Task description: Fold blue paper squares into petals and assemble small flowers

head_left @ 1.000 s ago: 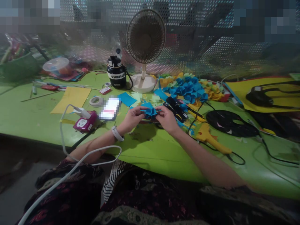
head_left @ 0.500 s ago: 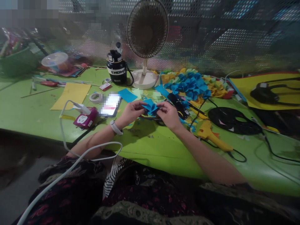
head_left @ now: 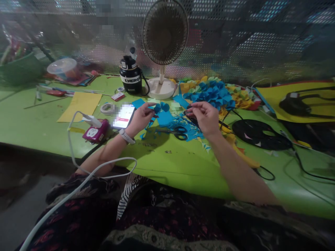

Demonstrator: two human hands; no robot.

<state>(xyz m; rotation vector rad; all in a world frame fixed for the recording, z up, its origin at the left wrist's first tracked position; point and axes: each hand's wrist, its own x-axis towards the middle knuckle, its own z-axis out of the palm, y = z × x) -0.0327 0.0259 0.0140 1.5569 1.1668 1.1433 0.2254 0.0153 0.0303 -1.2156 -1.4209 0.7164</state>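
Observation:
My left hand (head_left: 140, 118) pinches a small blue paper flower (head_left: 160, 108) at its fingertips, just above a blue paper sheet (head_left: 164, 119). My right hand (head_left: 205, 116) is bunched over a black object (head_left: 193, 119), and its fingers hide most of that object, so the grip is unclear. Below both hands, black-handled scissors (head_left: 179, 133) lie on scattered blue paper scraps (head_left: 192, 130).
A heap of folded blue, green and yellow paper pieces (head_left: 214, 92) stands beyond my right hand. A smartphone (head_left: 123, 116), tape roll (head_left: 107, 108), pink device (head_left: 95, 130) with white cable, black bottle (head_left: 130, 75) and fan (head_left: 164, 35) stand on or near the green table.
My hands have moved apart, and the blue flower has gone left with my left hand. Scissors and blue scraps now show between my hands. My right forearm now covers the yellow tool.

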